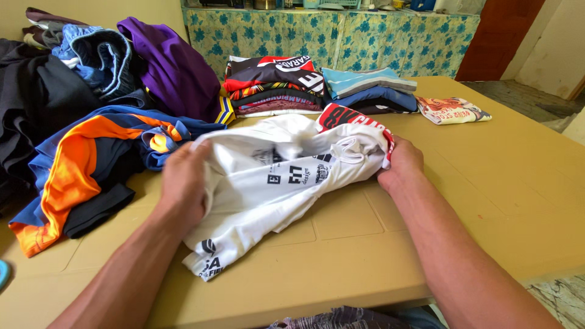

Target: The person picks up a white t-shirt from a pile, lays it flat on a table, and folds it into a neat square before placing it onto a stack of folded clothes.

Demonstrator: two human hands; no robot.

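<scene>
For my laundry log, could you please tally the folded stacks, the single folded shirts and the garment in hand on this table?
Stacks of folded garments: 2
Single folded printed shirt: 1
White printed jersey held in both hands: 1
Total: 4

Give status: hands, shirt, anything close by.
Left hand and right hand both gripping white shirt, bunched on table. Blue-orange jersey touching its left edge; folded stacks behind.

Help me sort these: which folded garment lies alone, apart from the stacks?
The folded red-and-white printed shirt at the far right lies singly on the table; the other folded clothes sit in two stacks beside it.
</scene>
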